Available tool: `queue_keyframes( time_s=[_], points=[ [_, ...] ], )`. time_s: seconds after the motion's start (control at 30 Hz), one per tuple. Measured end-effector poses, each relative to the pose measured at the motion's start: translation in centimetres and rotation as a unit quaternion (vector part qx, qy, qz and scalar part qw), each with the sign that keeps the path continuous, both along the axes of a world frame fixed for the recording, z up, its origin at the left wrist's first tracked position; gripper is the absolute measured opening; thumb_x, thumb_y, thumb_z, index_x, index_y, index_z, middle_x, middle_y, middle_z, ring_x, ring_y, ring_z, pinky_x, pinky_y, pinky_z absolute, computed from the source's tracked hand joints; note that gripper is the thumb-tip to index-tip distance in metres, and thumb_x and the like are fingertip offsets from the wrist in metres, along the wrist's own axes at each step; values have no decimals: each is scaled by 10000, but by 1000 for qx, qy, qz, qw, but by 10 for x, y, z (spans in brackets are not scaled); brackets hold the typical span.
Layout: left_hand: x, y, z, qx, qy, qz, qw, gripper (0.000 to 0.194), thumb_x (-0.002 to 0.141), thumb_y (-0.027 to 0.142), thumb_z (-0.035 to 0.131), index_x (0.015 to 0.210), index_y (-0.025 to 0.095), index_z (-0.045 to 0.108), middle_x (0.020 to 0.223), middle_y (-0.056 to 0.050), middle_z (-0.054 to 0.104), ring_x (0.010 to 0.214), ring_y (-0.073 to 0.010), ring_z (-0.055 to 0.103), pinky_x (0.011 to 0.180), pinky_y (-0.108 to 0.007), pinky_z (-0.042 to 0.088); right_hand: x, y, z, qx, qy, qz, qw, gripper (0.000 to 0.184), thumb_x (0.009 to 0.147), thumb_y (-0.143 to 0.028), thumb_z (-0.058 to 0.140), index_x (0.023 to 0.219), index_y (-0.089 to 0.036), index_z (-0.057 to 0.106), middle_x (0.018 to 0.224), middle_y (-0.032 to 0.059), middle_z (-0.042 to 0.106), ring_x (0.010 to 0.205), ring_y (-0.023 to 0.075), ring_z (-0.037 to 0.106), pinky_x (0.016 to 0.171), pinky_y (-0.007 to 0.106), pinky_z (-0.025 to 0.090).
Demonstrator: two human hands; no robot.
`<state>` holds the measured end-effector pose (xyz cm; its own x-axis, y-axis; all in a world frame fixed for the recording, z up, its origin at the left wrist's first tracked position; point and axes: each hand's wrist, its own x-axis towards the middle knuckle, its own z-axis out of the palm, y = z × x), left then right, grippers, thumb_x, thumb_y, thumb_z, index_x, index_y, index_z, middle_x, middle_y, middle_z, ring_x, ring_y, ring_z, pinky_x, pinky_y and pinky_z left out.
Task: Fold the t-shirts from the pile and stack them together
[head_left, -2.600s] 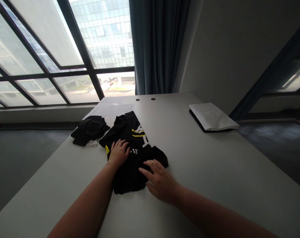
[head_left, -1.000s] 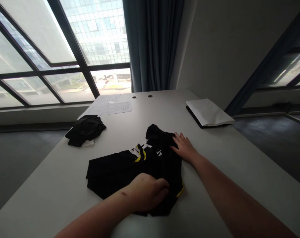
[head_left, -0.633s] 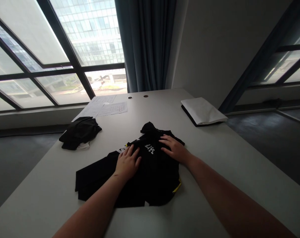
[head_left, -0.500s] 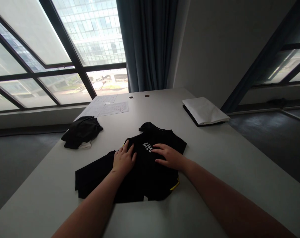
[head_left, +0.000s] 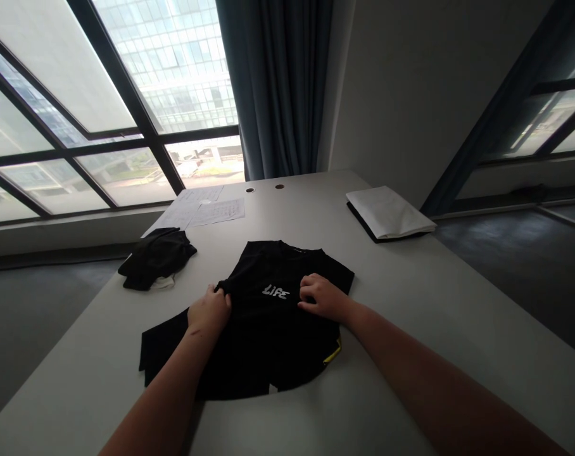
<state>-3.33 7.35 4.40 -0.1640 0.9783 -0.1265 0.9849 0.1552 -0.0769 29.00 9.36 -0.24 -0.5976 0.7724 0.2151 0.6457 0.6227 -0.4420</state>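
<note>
A black T-shirt [head_left: 268, 329] with white "LIFE" lettering and a yellow trim lies partly folded on the white table [head_left: 411, 297] in front of me. My left hand [head_left: 210, 311] is closed, pinching the cloth at the shirt's left side. My right hand [head_left: 320, 296] rests on the shirt just right of the lettering with its fingers curled into the fabric. Both forearms reach in from the bottom edge.
A second crumpled black garment [head_left: 157, 256] with a bit of white lies at the table's left edge. Printed papers [head_left: 211, 208] lie at the far side near two cable holes. A white folded sheet on a dark folder [head_left: 387, 212] sits far right. Window and curtain behind.
The shirt was turned from lengthwise to crosswise and brought nearer. Both hands, flat on it half a second ago, have drawn apart and closed on the cloth, spreading the top layer so the lettering shows.
</note>
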Motion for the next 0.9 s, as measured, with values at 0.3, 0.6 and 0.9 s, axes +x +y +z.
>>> queue_keyframes(
  time_s=[0.3, 0.6, 0.9],
  points=[
    [-19, -4, -13, 118, -49, -184, 975, 487, 929, 126, 479, 1365, 252, 656, 1550, -92, 547, 1460, -304, 453, 1173, -491, 420, 14, 11, -8, 13, 1, 27, 1000, 408, 850, -321, 809, 530, -188, 593, 925, 34, 657, 888, 191, 560, 838, 344, 435],
    [-12, 5, -30, 86, -135, -244, 956, 457, 1000, 250, 481, 1445, 309, 570, 1580, -44, 510, 1414, -267, 497, 1164, -485, 419, -4, -15, 12, 46, -46, 21, 998, 276, 906, -302, 731, 657, -190, 694, 1083, 69, 669, 1004, 232, 585, 1003, 442, 420],
    [-26, 11, -28, 166, -203, -49, 964, 173, 995, 387, 507, 1034, 247, 599, 974, -45, 712, 869, -222, 685, 789, -321, 503, -35, -35, 18, 22, -115, 64, 991, 291, 963, -370, 648, 760, -203, 775, 933, 62, 711, 846, 198, 630, 794, 341, 450]
  ],
)
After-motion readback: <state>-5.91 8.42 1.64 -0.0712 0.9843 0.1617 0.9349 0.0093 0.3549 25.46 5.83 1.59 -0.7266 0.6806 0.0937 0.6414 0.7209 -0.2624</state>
